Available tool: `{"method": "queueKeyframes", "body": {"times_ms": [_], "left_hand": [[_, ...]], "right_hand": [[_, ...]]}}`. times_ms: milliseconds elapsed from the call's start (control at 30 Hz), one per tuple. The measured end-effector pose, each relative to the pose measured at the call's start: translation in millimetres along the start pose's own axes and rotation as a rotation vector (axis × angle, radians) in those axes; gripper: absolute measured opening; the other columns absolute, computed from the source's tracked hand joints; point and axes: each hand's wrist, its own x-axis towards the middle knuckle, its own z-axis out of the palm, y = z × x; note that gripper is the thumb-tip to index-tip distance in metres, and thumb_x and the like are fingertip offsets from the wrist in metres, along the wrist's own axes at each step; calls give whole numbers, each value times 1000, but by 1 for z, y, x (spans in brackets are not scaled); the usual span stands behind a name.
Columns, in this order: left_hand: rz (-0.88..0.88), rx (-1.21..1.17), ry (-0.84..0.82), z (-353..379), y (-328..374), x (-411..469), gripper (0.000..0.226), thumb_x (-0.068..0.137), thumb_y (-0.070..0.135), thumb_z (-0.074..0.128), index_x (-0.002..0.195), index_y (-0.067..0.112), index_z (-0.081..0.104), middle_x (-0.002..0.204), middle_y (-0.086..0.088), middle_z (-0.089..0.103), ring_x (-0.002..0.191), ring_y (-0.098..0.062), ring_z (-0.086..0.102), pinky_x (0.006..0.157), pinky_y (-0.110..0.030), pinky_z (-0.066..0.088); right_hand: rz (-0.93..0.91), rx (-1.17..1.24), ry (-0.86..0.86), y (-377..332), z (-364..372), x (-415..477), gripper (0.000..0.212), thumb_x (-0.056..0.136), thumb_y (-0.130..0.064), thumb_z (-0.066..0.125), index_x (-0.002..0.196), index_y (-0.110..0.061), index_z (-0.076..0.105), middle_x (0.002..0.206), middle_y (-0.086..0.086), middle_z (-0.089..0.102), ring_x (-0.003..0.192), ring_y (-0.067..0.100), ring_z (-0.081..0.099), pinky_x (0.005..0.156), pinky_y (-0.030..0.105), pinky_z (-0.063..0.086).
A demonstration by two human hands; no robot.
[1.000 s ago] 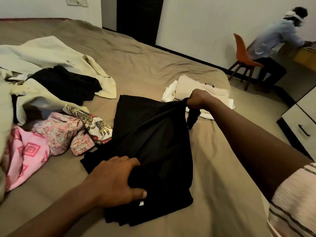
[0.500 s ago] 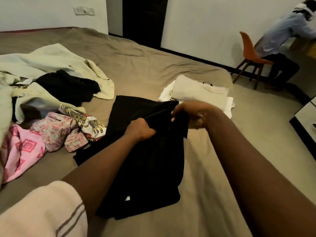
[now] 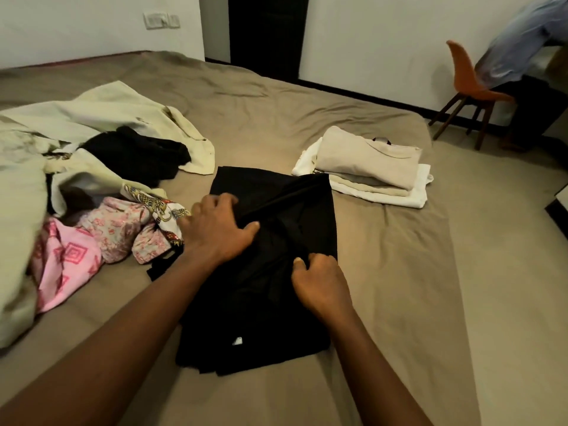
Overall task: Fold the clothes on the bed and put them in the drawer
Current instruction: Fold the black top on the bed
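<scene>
A black garment (image 3: 261, 318) lies partly folded on the brown bed (image 3: 399, 287) in front of me. My left hand (image 3: 218, 232) rests on its left edge, fingers pinching a fold of the cloth. My right hand (image 3: 319, 284) grips a fold near the garment's right side. A stack of folded beige and white clothes (image 3: 368, 167) sits on the bed to the far right of the black garment. The drawer is cut off at the right edge of the view.
Unfolded clothes lie piled at left: pink patterned pieces (image 3: 92, 250), a printed cloth (image 3: 156, 207), a black item (image 3: 138, 155) and a cream sheet (image 3: 107, 112). A person sits on an orange chair (image 3: 467, 84) at the back right. A dark doorway (image 3: 267, 32) stands behind the bed.
Both hands have drawn the far end of the black garment back toward me. My left hand went from the near edge to the left side; my right hand came closer.
</scene>
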Motion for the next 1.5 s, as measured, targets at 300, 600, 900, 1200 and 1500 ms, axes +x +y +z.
{"method": "queueKeyframes", "body": {"times_ms": [300, 600, 900, 1200, 1500], "left_hand": [[-22, 6, -388, -36, -31, -11, 63, 84, 50, 77, 135, 15, 64, 130, -8, 67, 119, -27, 63, 101, -37, 51], [115, 198, -63, -62, -22, -38, 45, 90, 58, 63, 121, 25, 66, 109, -3, 71, 104, -27, 67, 87, -43, 58], [186, -136, -116, -74, 76, -83, 24, 87, 40, 72, 106, 25, 72, 96, 3, 70, 86, -14, 65, 76, -31, 50], [215, -793, -870, -19, 97, -135, 32, 100, 41, 65, 121, 18, 69, 106, -6, 78, 88, -19, 74, 85, -35, 58], [89, -735, -391, -6, 47, -102, 7, 99, 30, 67, 102, 28, 73, 90, 4, 77, 76, -7, 71, 70, -23, 54]], "right_hand": [[63, 315, -31, 4, 1, -23, 63, 98, -24, 55, 158, -31, 36, 131, 14, 67, 113, 27, 67, 101, 35, 53], [7, -169, 7, -7, -1, -33, 39, 101, -38, 54, 132, -16, 58, 131, 12, 60, 117, 33, 60, 94, 39, 50], [-8, -156, 241, 18, -22, -27, 30, 99, -45, 50, 99, -21, 69, 102, 6, 66, 101, 31, 62, 77, 36, 46], [303, 1005, -342, 75, -38, -37, 71, 94, -78, 40, 115, -19, 74, 105, 17, 77, 95, 31, 76, 88, 44, 59], [84, -360, -246, 73, -71, -46, 41, 91, -63, 57, 103, -24, 62, 95, -2, 68, 87, 18, 67, 82, 35, 55]]}}
